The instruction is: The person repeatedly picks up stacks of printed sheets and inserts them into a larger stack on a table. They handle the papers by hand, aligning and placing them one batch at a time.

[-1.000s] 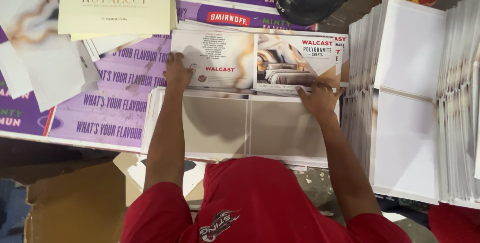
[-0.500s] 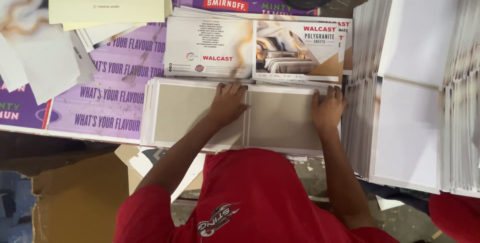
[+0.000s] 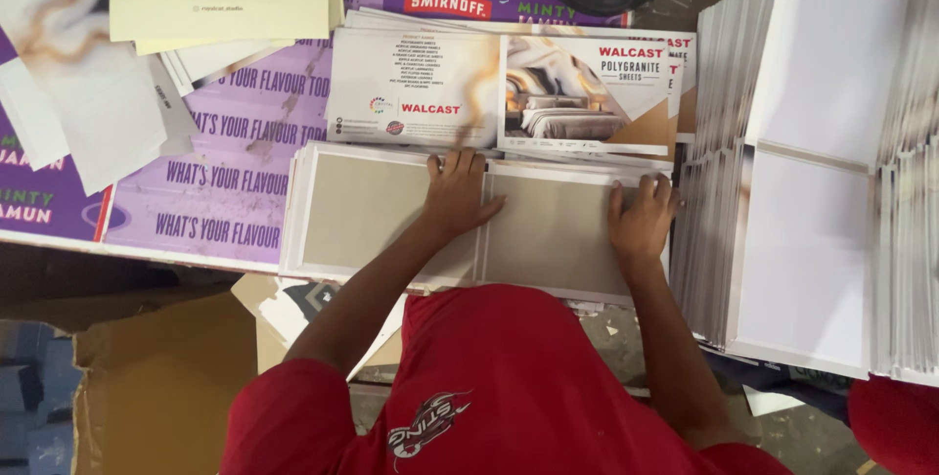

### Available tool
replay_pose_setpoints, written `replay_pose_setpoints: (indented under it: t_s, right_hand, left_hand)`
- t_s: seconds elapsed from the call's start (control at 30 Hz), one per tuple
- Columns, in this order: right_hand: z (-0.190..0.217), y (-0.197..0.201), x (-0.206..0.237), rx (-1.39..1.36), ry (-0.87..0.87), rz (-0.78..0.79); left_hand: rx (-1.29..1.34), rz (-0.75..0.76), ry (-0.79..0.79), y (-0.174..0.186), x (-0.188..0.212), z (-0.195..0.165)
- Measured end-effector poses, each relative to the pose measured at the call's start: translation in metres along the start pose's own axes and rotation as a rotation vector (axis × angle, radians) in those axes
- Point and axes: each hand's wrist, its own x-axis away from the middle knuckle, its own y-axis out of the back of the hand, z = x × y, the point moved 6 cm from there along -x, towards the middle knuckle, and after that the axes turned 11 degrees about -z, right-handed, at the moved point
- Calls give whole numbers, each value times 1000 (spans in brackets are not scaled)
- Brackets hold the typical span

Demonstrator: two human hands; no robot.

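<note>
- The left hand was laid flat, fingers spread, on the opened grey board folder near its centre fold; nothing was gripped.
- The right hand was pressed open on the folder's right panel.
- A printed brochure was seen just beyond, white board stacks to the right.

Matt grey board folder; glossy printed paper cover.

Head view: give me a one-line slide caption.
Both hands, left hand and right hand, press flat on an opened grey board folder beside white sheet stacks.
</note>
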Motion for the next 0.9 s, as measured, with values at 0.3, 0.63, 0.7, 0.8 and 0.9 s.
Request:
replay_pose_setpoints:
  t_s: [0.3,0.63,0.7,0.8,0.9]
  right_hand:
    - [0,14,-15,10,60,58]
    - [6,154,-29,-542,-98,-265]
    - [9,187,-27,-631,-47,-526]
    - [-15,192,-17,-969,-491,-536]
    - [-40,153,6,-1423,-1047,-338]
  left_hand:
    - [-30,6,74,7,-22,-12]
    - [49,293,-368,176,-6,-100]
    - [-52,48,-572,231,21,-138]
    - [-245,-351,-737,274,37,-164]
    - [-289,-464,-745,252,36,-158]
